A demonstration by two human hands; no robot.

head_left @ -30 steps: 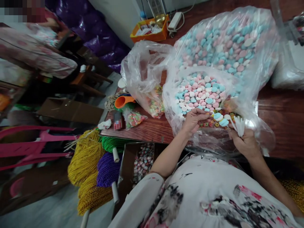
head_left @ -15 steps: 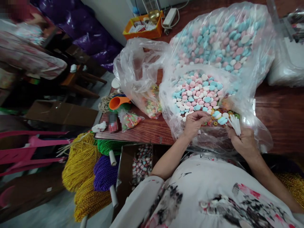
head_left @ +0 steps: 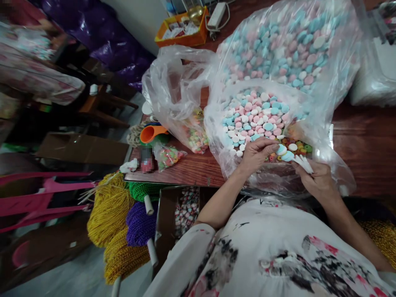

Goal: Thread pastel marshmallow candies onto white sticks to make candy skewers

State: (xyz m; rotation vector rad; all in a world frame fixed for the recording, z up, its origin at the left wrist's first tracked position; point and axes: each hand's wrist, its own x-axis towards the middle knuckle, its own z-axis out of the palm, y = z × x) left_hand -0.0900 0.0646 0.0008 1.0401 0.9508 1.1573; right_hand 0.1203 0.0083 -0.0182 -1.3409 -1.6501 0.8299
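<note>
A big clear plastic bag (head_left: 213, 119) of pink, blue and white discs lies on the dark red table. Over its lower edge, my left hand (head_left: 258, 154) pinches at a small bunch of blue and white discs (head_left: 286, 152); what lies between its fingertips is too small to make out. Closed round several thin white sticks (head_left: 303, 164), my right hand (head_left: 318, 179) is just right of those discs, with the sticks' tips beside them. Small ring-shaped pieces in orange, green and yellow (head_left: 306, 147) lie beneath and behind the discs.
Left of the big bag are another plastic bag (head_left: 173, 86), a small bag of coloured pieces (head_left: 168, 158) and an orange scoop (head_left: 151, 133). An orange basket (head_left: 198, 38) and power strip (head_left: 217, 15) stand behind. Cord bundles (head_left: 108, 214) and a box (head_left: 165, 210) sit below the table's edge.
My left hand has shifted slightly and pinches closer to the blue and white discs. The white sticks in my right hand tilt lower. The whole view has moved a little.
</note>
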